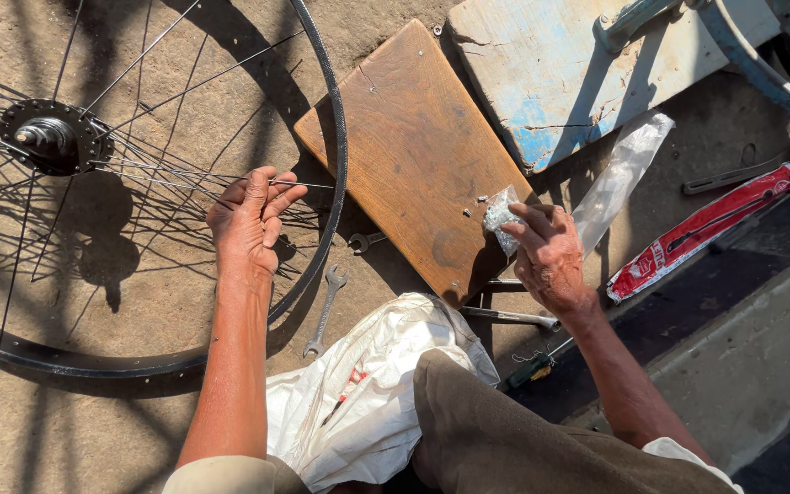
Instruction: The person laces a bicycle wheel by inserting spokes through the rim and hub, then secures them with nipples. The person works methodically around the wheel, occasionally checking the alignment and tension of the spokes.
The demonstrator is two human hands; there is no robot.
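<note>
A bicycle wheel with a black rim (pixel 336 155), thin spokes and a dark hub (pixel 52 137) lies flat on the sandy ground at the left. My left hand (pixel 249 220) pinches one spoke (pixel 308 185) near the rim. My right hand (pixel 549 252) holds a small clear plastic bag of little metal parts (pixel 501 215) over the near corner of a brown wooden board (pixel 413 151). A few tiny metal pieces (pixel 477 203) lie loose on the board beside the bag.
A spanner (pixel 325 311) lies by the rim, another metal tool (pixel 509 316) below the board. A white sack (pixel 368 384) rests by my knee. A chipped blue-white board (pixel 560 73), a clear plastic sleeve (pixel 624 174) and a red packet (pixel 701 230) lie at right.
</note>
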